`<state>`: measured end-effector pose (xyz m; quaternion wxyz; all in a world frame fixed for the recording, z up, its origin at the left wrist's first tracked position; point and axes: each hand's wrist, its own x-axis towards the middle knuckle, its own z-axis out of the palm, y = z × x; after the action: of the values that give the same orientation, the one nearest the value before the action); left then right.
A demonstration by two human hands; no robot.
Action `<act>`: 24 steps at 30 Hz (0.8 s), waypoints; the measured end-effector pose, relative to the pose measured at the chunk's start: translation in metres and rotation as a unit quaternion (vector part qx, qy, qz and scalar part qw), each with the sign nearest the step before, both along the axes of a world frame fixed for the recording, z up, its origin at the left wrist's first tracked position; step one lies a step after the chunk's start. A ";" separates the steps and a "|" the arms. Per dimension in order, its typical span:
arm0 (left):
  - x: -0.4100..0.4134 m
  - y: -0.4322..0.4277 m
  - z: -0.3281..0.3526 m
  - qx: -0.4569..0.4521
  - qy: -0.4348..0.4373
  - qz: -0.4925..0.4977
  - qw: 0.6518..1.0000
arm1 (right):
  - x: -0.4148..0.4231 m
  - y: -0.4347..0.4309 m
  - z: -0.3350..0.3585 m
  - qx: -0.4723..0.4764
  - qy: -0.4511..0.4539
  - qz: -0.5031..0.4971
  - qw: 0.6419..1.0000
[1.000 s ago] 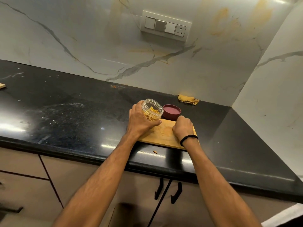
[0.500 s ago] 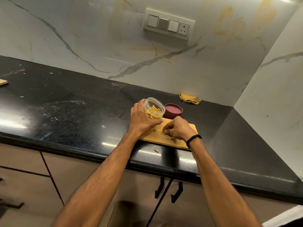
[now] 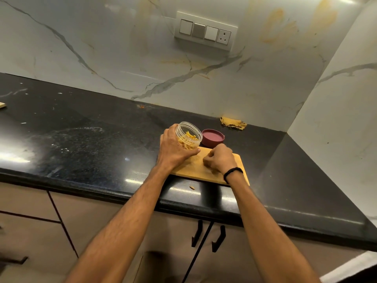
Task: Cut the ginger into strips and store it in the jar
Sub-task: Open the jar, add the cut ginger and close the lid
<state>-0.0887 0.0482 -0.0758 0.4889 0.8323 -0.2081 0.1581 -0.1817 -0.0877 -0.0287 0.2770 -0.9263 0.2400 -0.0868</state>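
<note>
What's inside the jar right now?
Yellow ginger strips show through the clear, lidless jar. The left hand wraps its near side, so the lower contents and the bottom are hidden.

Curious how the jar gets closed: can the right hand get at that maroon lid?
Probably yes: the maroon lid lies uncovered on the counter just beyond the right hand, with nothing between them.

Dim warm indoor light, white glare streaks on the black countertop (image 3: 85,139), wide-angle bending at edges
</note>
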 end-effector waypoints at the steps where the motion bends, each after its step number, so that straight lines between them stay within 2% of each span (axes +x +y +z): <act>1: 0.000 0.000 0.001 -0.001 0.003 -0.002 1.000 | 0.001 -0.005 0.003 0.052 -0.038 -0.020 0.998; 4: 0.001 0.001 0.002 -0.001 0.008 -0.004 1.000 | 0.003 -0.010 0.025 0.217 -0.209 -0.064 0.951; 6: 0.002 0.001 0.002 0.006 0.008 -0.007 1.000 | 0.010 -0.003 0.043 0.227 -0.258 -0.039 0.938; 7: 0.002 0.001 0.001 0.009 0.008 -0.008 1.000 | 0.015 0.004 0.050 0.201 -0.241 -0.011 0.949; 9: 0.000 0.002 0.001 0.011 0.010 -0.006 1.000 | 0.027 0.019 0.057 0.116 -0.149 0.040 0.981; 10: 0.000 0.002 0.001 0.011 0.015 -0.006 1.000 | 0.033 0.022 0.057 0.078 -0.103 0.050 0.990; 12: -0.001 0.001 0.001 0.011 0.017 -0.009 1.000 | 0.040 0.021 0.055 0.053 -0.066 0.049 0.995; 16: 0.000 0.002 0.003 0.012 0.014 -0.007 1.000 | 0.035 0.013 0.061 0.122 -0.091 0.043 0.987; 21: -0.001 0.001 0.002 0.008 0.010 -0.013 1.000 | 0.037 -0.014 0.056 0.203 -0.148 -0.011 0.968; 24: 0.000 0.000 0.001 -0.005 0.014 -0.005 1.000 | 0.055 -0.044 0.049 0.110 -0.151 -0.067 0.980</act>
<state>-0.0891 0.0486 -0.0751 0.4963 0.8311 -0.2044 0.1453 -0.1267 -0.1315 0.0206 0.4034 -0.8485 0.2653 -0.2168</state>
